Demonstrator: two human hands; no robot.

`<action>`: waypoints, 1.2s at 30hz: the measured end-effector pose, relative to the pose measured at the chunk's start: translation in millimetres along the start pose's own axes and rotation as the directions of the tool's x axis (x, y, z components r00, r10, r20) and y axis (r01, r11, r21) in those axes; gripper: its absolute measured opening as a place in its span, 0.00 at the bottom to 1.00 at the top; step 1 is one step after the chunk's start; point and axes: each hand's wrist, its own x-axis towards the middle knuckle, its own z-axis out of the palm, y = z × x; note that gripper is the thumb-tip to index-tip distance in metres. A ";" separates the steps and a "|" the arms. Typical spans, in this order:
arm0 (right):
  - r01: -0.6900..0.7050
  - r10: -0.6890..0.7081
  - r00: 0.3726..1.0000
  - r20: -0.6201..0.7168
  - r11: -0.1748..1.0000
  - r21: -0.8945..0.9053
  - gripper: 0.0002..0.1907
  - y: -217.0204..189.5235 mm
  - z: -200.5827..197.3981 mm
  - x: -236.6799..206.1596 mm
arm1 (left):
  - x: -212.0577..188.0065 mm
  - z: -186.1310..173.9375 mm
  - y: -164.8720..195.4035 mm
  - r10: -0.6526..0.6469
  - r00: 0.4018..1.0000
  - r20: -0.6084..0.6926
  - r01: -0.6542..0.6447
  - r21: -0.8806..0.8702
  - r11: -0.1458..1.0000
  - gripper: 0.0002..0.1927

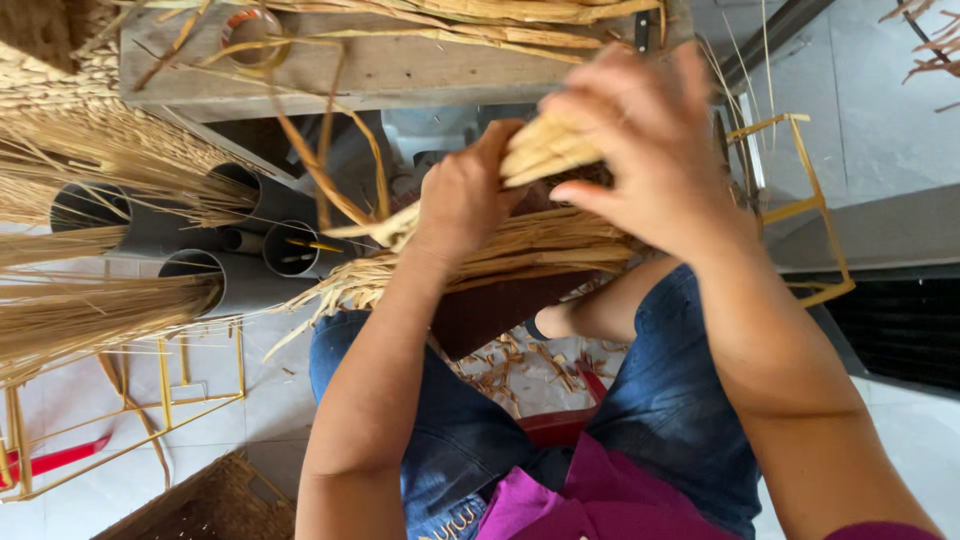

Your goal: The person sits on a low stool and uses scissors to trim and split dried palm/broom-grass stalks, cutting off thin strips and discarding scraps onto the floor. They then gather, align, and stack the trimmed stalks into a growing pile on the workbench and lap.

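The head view looks straight down at a seated person in blue jeans [660,400] and a magenta top [600,495], both bare hands raised in the upper middle of the frame. The left hand [462,195] sits just left of centre, its grip clamped on a bundle of flat, pale straw strips [540,245] that fans out leftward and downward across the lap. The right hand [650,150] is above and to the right of it, slightly blurred, fingers curled together over the folded upper end of the same strips [545,150], so its grip is also closed on the straw. The two hands are close, nearly touching at the strip ends.

Along the top edge runs a grey wooden table [400,75] with more straw lying across it and a small round roll of tape [250,30] at the upper left. Beneath it, left of centre, several grey plastic pipes [250,280] lie open-ended, with long sheaves of thin golden stalks [90,310] pushed into them and spreading toward the left edge. A yellow wire frame [160,400] stands on the pale tiled floor [290,390] at the lower left, and another [810,210] at the right. Short straw offcuts [510,370] litter the floor between the knees. A woven basket corner [210,505] shows at the bottom left.
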 end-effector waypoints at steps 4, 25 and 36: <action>-0.083 0.382 0.831 -0.404 0.804 0.588 0.38 12.6 -19.4 -14.2 | -2.3 -8.1 -22.2 -0.024 0.996 0.088 0.058 -0.413 0.909 0.19; 0.026 0.164 0.916 -0.365 0.886 0.464 0.32 -10.6 16.0 -8.6 | -4.2 -20.3 5.0 -0.053 0.999 -0.011 0.047 -0.324 0.945 0.27; -0.043 0.142 0.918 -0.370 0.964 0.264 0.14 -9.2 14.3 -10.4 | -6.3 -14.5 9.8 0.053 0.988 -0.148 -0.070 -0.115 0.991 0.30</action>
